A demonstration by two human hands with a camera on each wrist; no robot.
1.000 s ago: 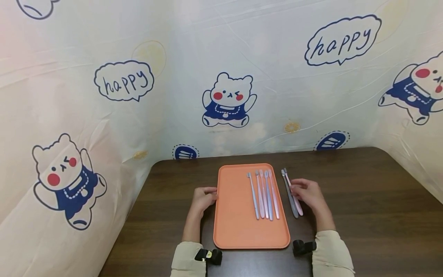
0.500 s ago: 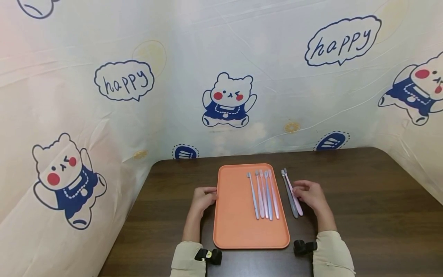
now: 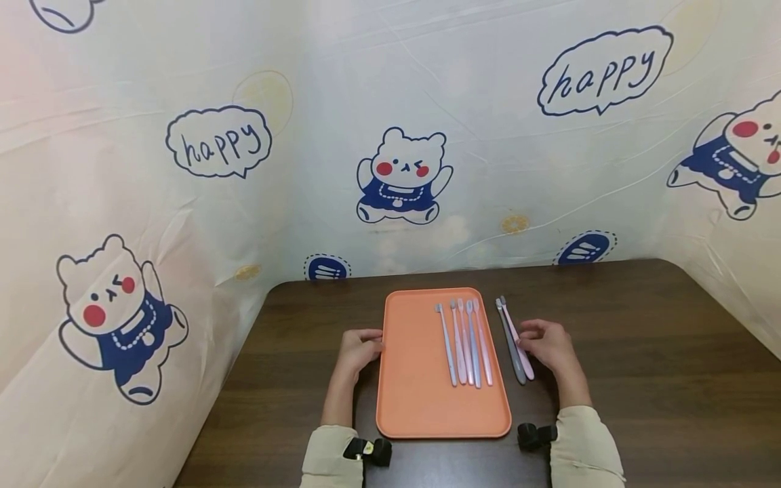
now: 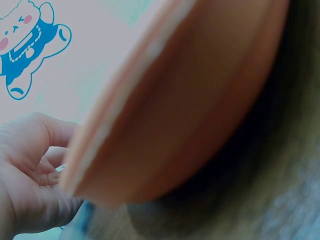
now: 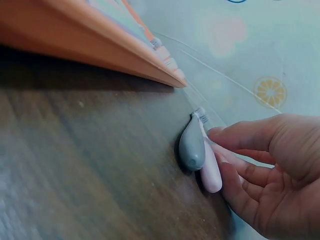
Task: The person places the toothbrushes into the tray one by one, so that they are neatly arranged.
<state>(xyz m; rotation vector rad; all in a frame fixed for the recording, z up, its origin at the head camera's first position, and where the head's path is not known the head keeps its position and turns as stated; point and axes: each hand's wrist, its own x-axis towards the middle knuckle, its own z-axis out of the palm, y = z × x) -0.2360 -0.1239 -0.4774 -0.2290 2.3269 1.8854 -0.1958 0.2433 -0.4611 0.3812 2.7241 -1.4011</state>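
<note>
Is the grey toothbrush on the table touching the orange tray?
Apart: the head view shows a strip of dark tabletop between the grey toothbrush and the orange tray.

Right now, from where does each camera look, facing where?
Head: on the head, facing forward and down at orange tray; left hand, right hand, forearms show.
Left wrist: on that wrist, facing the orange tray's side; left hand shows.
Right wrist: likewise, facing the grey toothbrush and pink toothbrush; right hand shows.
Head and right wrist share these toothbrushes.

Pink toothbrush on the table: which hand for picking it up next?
Probably the right hand: it's close beside that pink toothbrush. The left hand is across the orange tray, at its left edge.
</note>
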